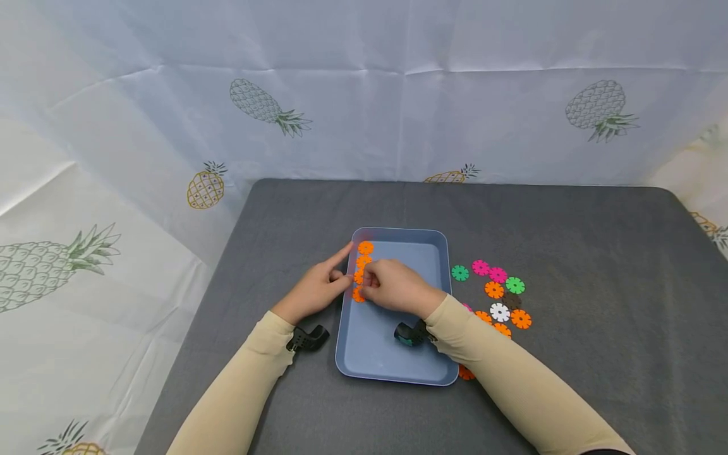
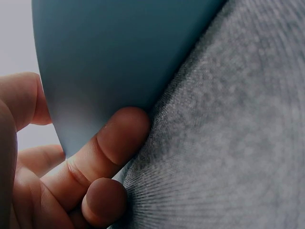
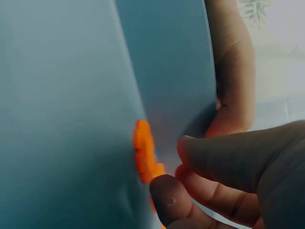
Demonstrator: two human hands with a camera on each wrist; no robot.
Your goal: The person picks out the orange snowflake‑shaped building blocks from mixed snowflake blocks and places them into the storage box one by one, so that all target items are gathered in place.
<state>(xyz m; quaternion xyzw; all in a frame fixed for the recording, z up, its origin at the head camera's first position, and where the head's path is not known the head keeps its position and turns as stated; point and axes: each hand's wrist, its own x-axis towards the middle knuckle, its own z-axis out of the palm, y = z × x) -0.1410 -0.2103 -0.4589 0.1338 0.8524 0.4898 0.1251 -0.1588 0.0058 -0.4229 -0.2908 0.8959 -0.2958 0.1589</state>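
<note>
The left hand [image 1: 318,287] grips the left rim of a blue-grey tray [image 1: 392,341]. Its index finger reaches toward the far left corner, and in the left wrist view a fingertip [image 2: 125,133] presses the outer wall. Inside the tray, several orange notched discs [image 1: 365,248] lie in a row along the left side. Over that row is the right hand [image 1: 398,287], its fingers bent. In the right wrist view, one fingertip [image 3: 169,195] touches or nearly touches an orange disc [image 3: 144,150], while the thumb stands slightly apart with nothing visible between.
To the tray's right, loose notched discs lie on the grey cloth [image 1: 597,303]: a white disc [image 1: 500,312], a brown disc [image 1: 512,300], and several pink, green and orange ones. The right forearm [image 1: 512,366] hides part of them. A pineapple-print curtain [image 1: 364,126] hangs behind the table.
</note>
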